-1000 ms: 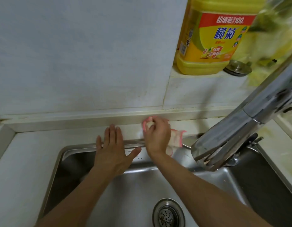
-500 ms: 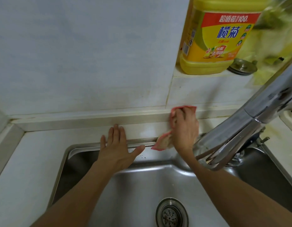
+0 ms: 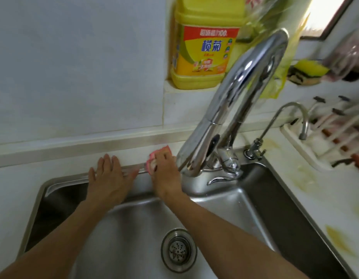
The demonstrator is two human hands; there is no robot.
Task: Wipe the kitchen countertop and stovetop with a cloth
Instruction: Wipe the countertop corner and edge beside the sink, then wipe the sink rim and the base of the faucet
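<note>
My right hand [image 3: 166,171] is closed on a bunched pink cloth [image 3: 162,151] and presses it onto the narrow white countertop strip [image 3: 53,167] behind the sink, just left of the big chrome faucet [image 3: 233,105]. Only the cloth's top and left edge show past my fingers. My left hand [image 3: 109,178] lies flat with fingers spread on the sink's back rim, holding nothing, a short gap left of the right hand. The stovetop is out of view.
A steel sink [image 3: 291,216] with a drain strainer [image 3: 178,250] lies under my arms. A yellow detergent jug [image 3: 202,51] stands on the ledge. At right are a small tap [image 3: 283,125], a stained counter [image 3: 307,178], a white rack [image 3: 323,146] and a sponge [image 3: 307,72].
My right hand dragged the cloth right along the back strip, up against the backsplash lip, and now holds it lower by the faucet. The left hand stayed put. The view shifted right.
</note>
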